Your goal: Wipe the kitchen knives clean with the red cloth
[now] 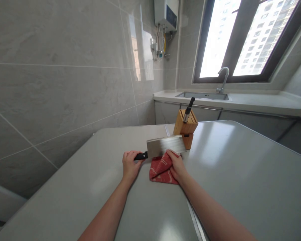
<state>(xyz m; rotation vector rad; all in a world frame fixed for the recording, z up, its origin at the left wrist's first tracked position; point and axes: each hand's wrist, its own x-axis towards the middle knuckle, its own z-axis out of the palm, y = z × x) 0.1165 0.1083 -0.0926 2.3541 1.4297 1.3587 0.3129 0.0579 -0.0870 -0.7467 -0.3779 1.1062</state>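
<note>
Near the middle of the frame, a cleaver (pixel 163 144) is stretching sideways, its black handle pointing left and its broad metal blade reaching right. The left hand (pixel 131 164), just left of centre, is holding the handle in a narrow grip. The right hand (pixel 177 165), right of centre, is holding a red patterned cloth (pixel 160 172) in a bunched grip against the lower part of the blade. The rest of the cloth is spreading below the blade, over the pale table (pixel 102 201).

Behind the blade's right end, a wooden knife block (pixel 181 123) is standing on the table, with something black-handled sticking up from its top; whether blade and block are touching, I cannot tell. At the upper right, a faucet (pixel 225 78) is rising behind a sink (pixel 203 96) beneath a window (pixel 225 63). At the upper centre, a white water heater (pixel 163 15) is hanging on the wall.
</note>
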